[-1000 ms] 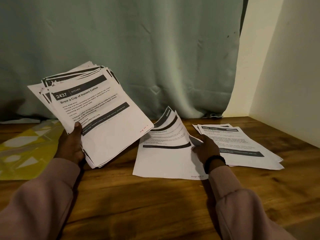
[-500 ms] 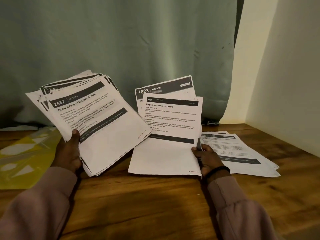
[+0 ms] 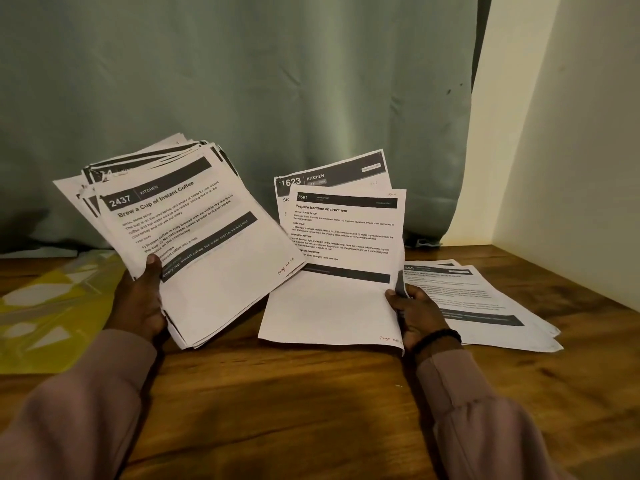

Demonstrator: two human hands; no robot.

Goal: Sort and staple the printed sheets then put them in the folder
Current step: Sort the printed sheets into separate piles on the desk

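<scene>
Bare wooden table [image 3: 311,410] is lying nearest. Left hand [image 3: 142,299] is gripping a thick fanned stack [image 3: 194,244], tilted up off the table, thumb on top sheet "2437". Right hand [image 3: 419,313] is pinching two sheets [image 3: 343,258] at their right edge, standing them up. Flat pile [image 3: 485,303] is lying just right. Yellow folder [image 3: 45,306] is lying far left, curtain [image 3: 242,81] hanging behind.

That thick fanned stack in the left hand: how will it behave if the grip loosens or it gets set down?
The stack is already fanned with corners misaligned, so sheets would likely slide apart. The left hand grips only its lower edge, so the unsupported top probably flops. Plain paper on the wooden table would likely slip if pushed.
</scene>
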